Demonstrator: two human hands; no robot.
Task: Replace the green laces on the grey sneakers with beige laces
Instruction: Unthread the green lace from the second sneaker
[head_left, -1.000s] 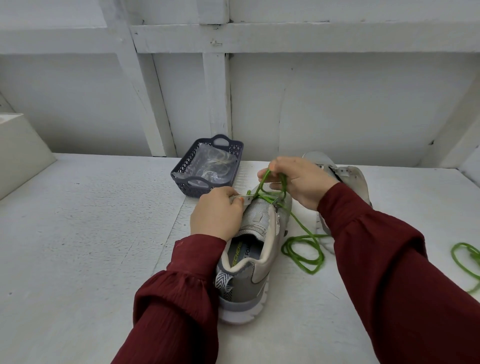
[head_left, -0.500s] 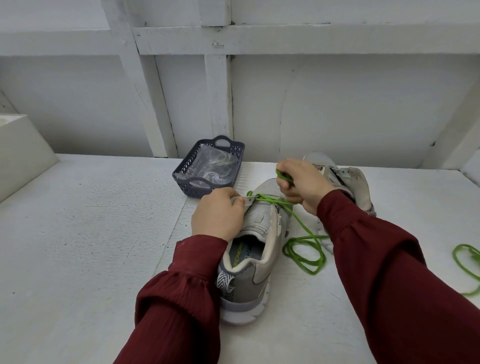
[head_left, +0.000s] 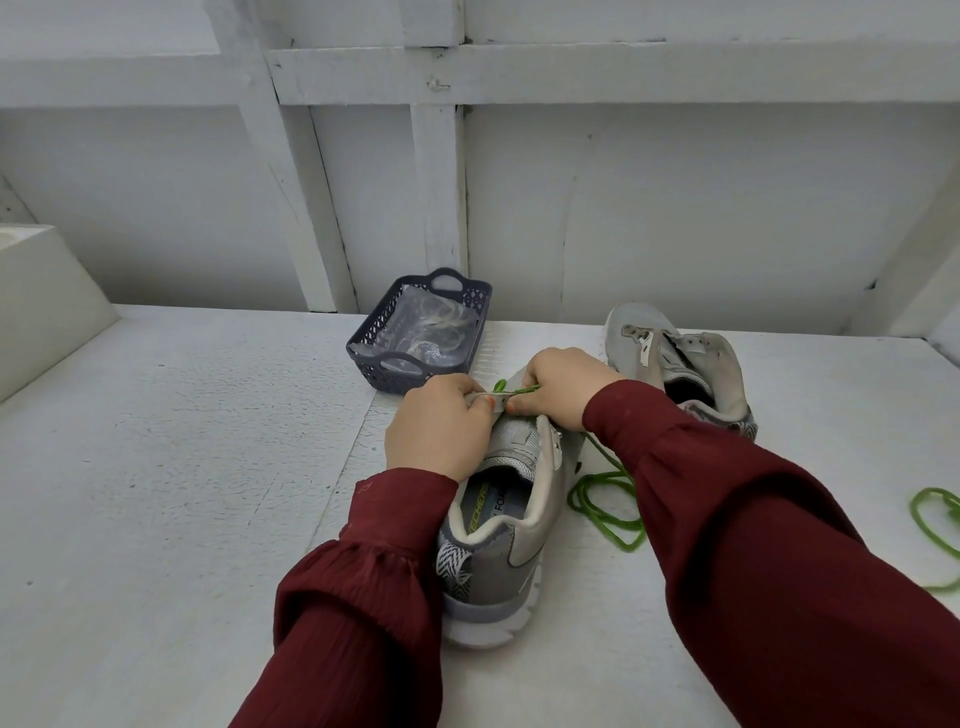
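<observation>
While green still runs through the near shoe, job judged well short of half done. Seen from the head camera: far grey sneaker (head_left: 680, 364) standing bare of lace, eyelets empty, one loose green lace (head_left: 935, 525) lying on the white table (head_left: 156, 493) at the right edge. Near grey sneaker (head_left: 511, 514) mostly unthreaded, tongue exposed, only a short run of green lace (head_left: 605, 506) left crossing near the toe end, the rest spilling in loops on the table just beside the shoe's right flank. Left to do, by the look of it: last eyelets cleared, then both shoes threaded with beige. Pale coiled laces in clear wrapping, probably the beige ones, untouched in the dark basket (head_left: 376, 369) beyond the hands.

Grip next. Left hand (head_left: 441, 426) curled on the near shoe's upper by the toe end, fingers closed, pinching the eyelet flap and steadying the shoe. Right hand (head_left: 558, 387) closed narrow, thumb and fingers pinched on the green strand just above the flap, touching the left hand's fingertips.
</observation>
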